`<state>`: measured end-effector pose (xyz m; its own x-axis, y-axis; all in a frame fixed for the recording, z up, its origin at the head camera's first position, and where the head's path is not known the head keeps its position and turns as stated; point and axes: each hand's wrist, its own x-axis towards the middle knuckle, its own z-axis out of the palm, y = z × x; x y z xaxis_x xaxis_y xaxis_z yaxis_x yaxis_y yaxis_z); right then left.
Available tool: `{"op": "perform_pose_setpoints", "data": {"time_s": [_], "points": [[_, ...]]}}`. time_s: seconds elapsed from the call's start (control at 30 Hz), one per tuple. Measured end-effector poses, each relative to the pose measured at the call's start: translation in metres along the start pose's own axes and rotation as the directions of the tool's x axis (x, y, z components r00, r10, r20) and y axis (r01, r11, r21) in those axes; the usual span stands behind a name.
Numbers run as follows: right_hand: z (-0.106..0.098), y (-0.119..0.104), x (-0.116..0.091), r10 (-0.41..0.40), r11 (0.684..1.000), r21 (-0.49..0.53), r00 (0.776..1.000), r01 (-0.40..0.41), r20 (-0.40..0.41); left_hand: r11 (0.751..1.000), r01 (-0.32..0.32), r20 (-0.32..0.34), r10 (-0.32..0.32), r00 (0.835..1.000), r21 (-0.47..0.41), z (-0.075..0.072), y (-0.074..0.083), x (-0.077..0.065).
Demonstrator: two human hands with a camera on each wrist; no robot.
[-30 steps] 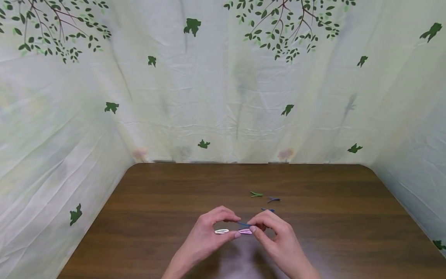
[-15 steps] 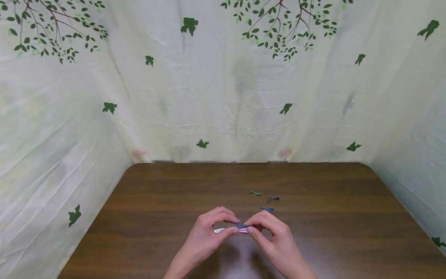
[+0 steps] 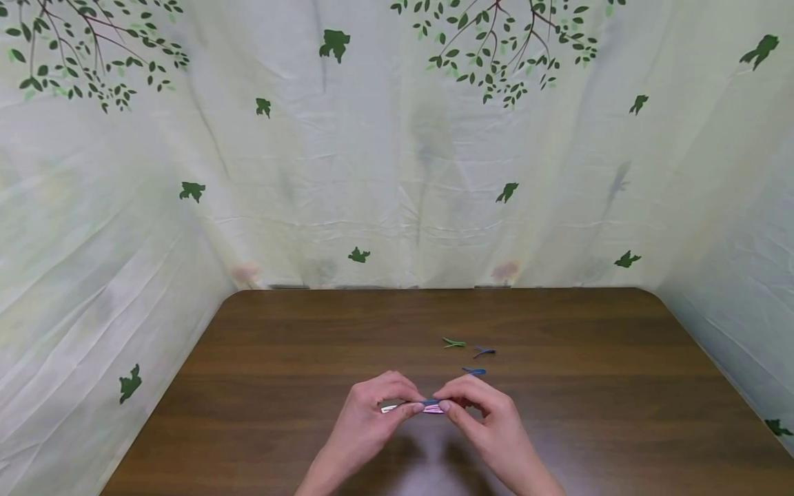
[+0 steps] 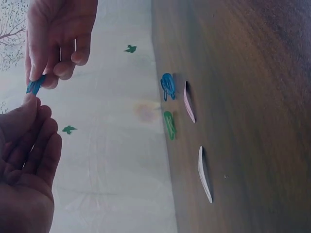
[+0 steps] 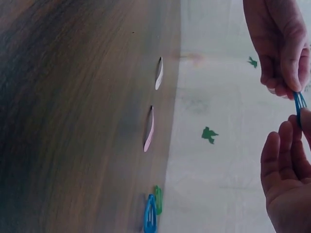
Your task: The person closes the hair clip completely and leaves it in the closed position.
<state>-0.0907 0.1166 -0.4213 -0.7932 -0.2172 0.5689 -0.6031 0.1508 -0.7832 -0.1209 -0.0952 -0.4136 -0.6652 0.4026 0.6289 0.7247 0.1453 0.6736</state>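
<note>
Held up over the table is a blue snap hair clip (image 3: pixel 431 402), its ends between my two hands. My left hand (image 3: pixel 376 412) pinches one end between thumb and forefinger. The other end is pinched by my right hand (image 3: pixel 490 418). In the right wrist view the slotted frame of the held clip (image 5: pixel 300 101) shows between the fingertips. Below the hands lie a pink hair clip (image 4: pixel 189 103) and a white hair clip (image 4: pixel 205 174), both bowed and apart from each other. In the head view fingers partly cover these two.
Beyond my hands on the brown wooden table (image 3: pixel 298 337) lie a green hair clip (image 3: pixel 454 342), a dark blue hair clip (image 3: pixel 485 352) and another blue hair clip (image 3: pixel 474 371). A white curtain (image 3: pixel 397 172) with leaf prints stands along the back and sides.
My left thumb has closed up toward the forefinger onto the held clip's end; earlier a gap stood between them. The right hand has shifted slightly left. The clips on the table stay put.
</note>
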Motion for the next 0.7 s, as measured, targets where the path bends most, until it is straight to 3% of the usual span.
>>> {"op": "perform_pose_setpoints", "data": {"time_s": [0.27,0.43,0.7], "points": [[0.0,0.003,-0.002,0.064,0.998,0.005,0.998,-0.064,-0.024,0.999,0.033,-0.005,-0.033,0.999,-0.007,0.001,0.002,-0.001],[0.001,0.002,-0.001,0.028,0.999,-0.017,0.999,-0.028,-0.038,0.996,0.09,-0.015,-0.09,0.996,-0.001,0.004,0.003,-0.002],[0.009,-0.027,0.007,-0.103,0.99,-0.108,0.984,0.088,-0.149,0.995,0.088,-0.057,-0.085,0.995,0.042,0.005,0.005,-0.002]]}}
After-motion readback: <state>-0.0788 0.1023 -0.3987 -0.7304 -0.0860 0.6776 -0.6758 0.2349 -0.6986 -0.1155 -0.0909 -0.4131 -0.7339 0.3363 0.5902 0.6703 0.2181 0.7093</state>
